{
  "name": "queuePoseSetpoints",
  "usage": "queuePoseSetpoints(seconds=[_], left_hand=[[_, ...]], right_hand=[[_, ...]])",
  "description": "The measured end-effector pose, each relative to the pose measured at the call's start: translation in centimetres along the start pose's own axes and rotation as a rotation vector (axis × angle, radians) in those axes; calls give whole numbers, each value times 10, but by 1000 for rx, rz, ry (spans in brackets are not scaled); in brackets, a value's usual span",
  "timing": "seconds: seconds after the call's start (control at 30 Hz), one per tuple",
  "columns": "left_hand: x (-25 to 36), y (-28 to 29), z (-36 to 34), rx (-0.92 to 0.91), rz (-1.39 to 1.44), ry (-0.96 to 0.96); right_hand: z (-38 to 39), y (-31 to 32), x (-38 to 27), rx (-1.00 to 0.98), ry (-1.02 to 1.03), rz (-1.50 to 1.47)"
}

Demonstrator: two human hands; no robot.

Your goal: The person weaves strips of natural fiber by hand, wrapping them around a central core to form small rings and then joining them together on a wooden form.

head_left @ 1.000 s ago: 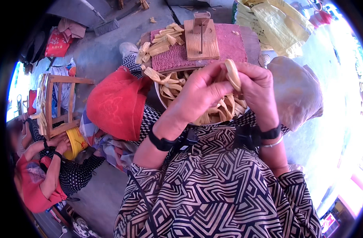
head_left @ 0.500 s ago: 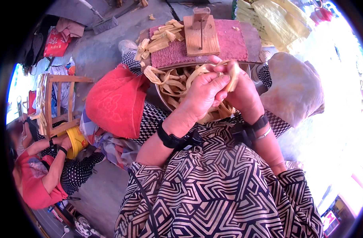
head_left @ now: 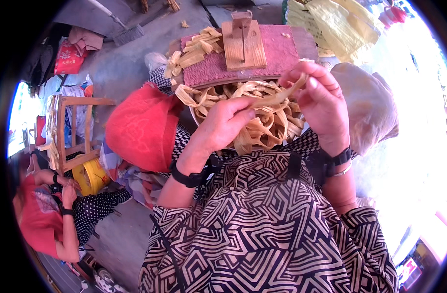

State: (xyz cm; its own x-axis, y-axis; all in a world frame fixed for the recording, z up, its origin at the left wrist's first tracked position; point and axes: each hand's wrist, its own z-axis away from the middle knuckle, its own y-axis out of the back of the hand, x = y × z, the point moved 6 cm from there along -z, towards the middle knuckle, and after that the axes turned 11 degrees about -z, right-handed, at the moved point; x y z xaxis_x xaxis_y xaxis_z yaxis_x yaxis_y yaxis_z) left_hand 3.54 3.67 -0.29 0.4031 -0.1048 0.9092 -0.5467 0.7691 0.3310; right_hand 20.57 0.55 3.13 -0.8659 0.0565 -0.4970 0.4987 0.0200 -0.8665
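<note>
A pale tan, flat fibrous strip (head_left: 278,99) is stretched between my two hands above a basin (head_left: 193,116). My left hand (head_left: 224,120) pinches one end between thumb and fingers. The other end is caught between the thumb and fingertips of my right hand (head_left: 325,100), which is raised higher and farther right. Beneath them, a heap of similar curled strips (head_left: 272,124) fills the basin between my knees. Beyond it lies a board with a pink cloth (head_left: 284,51). On this stands a wooden block (head_left: 255,53) with a thin upright metal piece, beside short cut strips (head_left: 200,49).
A red cloth (head_left: 140,129) covers my left knee, a greyish cloth (head_left: 365,105) my right. At left another person (head_left: 40,215) sits by a yellow bucket (head_left: 91,175) and a wooden frame (head_left: 77,159). A broom (head_left: 128,35) and a yellow sack (head_left: 348,29) lie farther off.
My hands, close together before, have moved apart, drawing the strip out between them. The other person's hands have come away from the yellow bucket.
</note>
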Motion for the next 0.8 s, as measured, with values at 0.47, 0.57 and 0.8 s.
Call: queuePoseSetpoints(seconds=[0.47, 0.57, 0.8], left_hand=[[40, 0, -12, -69, 448, 39], [31, 0, -14, 10, 359, 28], [52, 23, -3, 445, -413, -204]], right_hand=[[0, -74, -27, -268, 554, 1533], [-2, -72, -22, -299, 417, 1453], [-3, -60, -40, -45, 335, 1107]])
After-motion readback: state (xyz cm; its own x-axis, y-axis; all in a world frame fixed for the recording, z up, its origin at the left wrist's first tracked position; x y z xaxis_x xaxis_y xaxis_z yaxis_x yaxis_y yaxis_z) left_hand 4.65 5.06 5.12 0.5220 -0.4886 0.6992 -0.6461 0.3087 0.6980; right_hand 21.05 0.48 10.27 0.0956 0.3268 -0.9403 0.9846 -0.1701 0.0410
